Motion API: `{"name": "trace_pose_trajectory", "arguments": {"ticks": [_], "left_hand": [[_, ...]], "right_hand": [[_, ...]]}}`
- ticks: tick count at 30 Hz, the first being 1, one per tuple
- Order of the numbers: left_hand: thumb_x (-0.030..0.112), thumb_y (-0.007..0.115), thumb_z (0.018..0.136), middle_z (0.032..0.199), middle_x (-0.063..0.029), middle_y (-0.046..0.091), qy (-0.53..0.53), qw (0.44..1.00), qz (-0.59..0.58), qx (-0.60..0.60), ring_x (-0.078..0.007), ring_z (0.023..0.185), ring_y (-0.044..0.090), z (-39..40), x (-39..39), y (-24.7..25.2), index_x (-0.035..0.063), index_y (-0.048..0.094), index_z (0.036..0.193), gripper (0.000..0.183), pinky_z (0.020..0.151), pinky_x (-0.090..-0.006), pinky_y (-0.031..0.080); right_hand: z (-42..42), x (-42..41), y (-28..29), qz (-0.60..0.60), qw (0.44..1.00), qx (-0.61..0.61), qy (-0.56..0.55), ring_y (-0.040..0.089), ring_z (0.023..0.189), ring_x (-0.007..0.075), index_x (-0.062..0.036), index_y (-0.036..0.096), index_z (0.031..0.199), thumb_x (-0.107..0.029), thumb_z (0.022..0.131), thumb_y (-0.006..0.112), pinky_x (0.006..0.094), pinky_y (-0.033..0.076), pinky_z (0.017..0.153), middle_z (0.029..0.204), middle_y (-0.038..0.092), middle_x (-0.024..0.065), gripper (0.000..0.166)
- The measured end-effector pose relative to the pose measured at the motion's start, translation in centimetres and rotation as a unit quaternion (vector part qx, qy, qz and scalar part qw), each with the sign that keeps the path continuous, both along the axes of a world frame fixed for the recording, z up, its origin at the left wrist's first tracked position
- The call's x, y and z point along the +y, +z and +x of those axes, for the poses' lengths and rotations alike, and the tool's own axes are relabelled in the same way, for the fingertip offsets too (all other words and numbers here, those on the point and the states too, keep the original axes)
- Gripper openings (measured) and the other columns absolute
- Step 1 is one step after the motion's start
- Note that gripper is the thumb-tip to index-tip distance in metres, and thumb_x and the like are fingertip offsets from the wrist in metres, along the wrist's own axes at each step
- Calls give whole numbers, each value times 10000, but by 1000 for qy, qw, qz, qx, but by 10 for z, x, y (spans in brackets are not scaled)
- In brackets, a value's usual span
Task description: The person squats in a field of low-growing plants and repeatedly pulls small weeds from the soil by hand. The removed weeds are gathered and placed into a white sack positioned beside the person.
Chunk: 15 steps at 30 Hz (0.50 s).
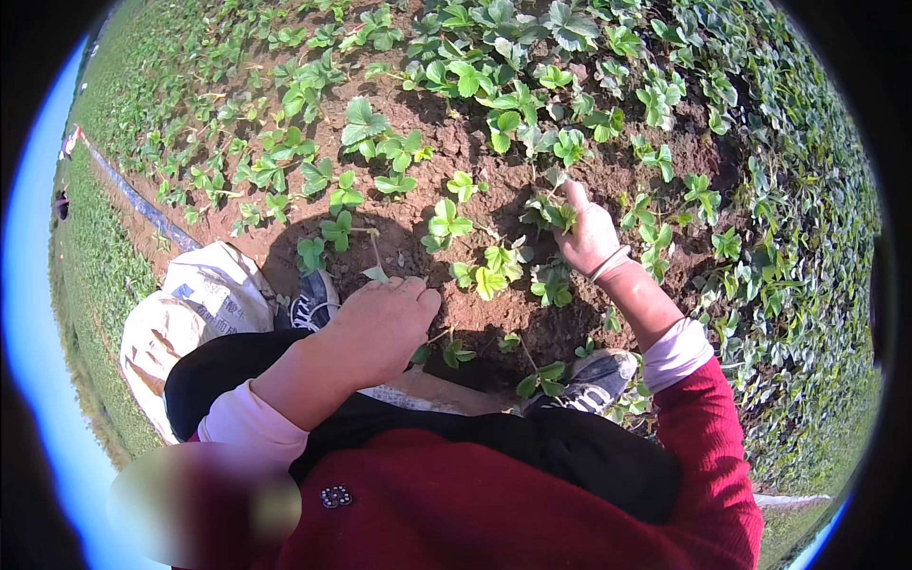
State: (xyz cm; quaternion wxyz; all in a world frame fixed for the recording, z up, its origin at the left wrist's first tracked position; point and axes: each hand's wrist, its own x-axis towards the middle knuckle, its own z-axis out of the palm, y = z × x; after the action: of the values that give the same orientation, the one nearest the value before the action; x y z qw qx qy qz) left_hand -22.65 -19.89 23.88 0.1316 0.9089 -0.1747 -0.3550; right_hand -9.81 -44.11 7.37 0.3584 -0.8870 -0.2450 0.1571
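My left hand point(388, 320) is in front of my body, its fingers curled round a plant stem with a leaf point(375, 273) sticking out above them. Farther out to the right, my right hand point(588, 231) reaches down among strawberry leaves point(547, 214), its thumb and fingers at the leaves; how firmly it grips them I cannot tell. A pale band circles the right wrist. Between the hands grow small strawberry plants point(491, 274) in reddish-brown soil point(456, 306). The tips of the left fingers are hidden from view.
A white woven sack point(221, 285) with printing stands at the left beside my shoe point(313, 299). My other shoe point(598, 377) is at the right among plants. Dense strawberry foliage point(791, 249) spreads to the right. A long grey strip point(142, 203) runs over the ground at the left.
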Motion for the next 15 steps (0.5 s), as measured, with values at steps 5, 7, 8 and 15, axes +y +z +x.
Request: {"name": "trace_pose_trajectory", "arguments": {"ticks": [5,7,8,15], "left_hand": [[69,608,766,870,-123,620,267,952,-151,29,-176,768,603,45,8,-51,-28,570,1020,275,680,-304,475],[44,600,777,758,-71,624,284,940,-178,-59,-118,652,576,69,6,-86,-49,597,957,203,603,-263,469],[43,608,775,740,-67,615,372,899,-232,-12,-115,638,571,84,-1,-104,-48,602,938,186,589,-259,471],[83,710,709,679,-78,600,572,794,-207,-22,-117,563,574,150,-72,-196,-9,568,715,170,477,-246,472]], "right_hand": [[-13,8,-3,-41,982,-17,182,579,834,357,-43,494,962,-46,633,582,415,484,707,872,576,185,340],[-31,10,5,-71,990,-30,116,584,818,347,-48,489,947,-54,630,589,412,488,703,883,567,182,332],[-39,9,-2,-75,993,-30,89,585,791,342,-46,490,946,-50,645,569,413,487,681,889,556,185,312],[-43,-16,-16,-12,996,-43,75,561,743,390,-12,479,914,-13,637,520,443,467,660,811,547,211,280]]}}
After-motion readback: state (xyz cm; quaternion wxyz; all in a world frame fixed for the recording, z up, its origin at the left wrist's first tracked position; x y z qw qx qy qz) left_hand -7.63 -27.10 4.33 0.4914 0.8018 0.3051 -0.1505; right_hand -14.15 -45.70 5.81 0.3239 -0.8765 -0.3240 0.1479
